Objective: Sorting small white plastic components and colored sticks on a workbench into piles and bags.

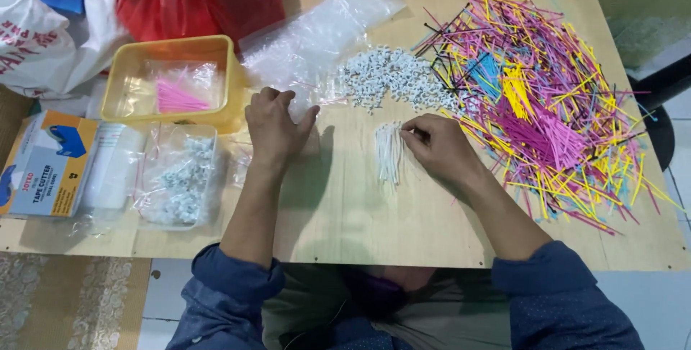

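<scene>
White thin sticks lie bundled at the middle of the wooden tabletop; the right hand pinches their top end, its grip closed on them. At nine o'clock from the bundle the left hand rests fingers-curled on a clear plastic bag, grip loose, holding nothing. Small white rings are heaped at twelve o'clock, coloured sticks at two.

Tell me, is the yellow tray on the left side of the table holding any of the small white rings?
No, the yellow tray holds only a clear bag of pink sticks; the white rings lie loose on the table.
</scene>
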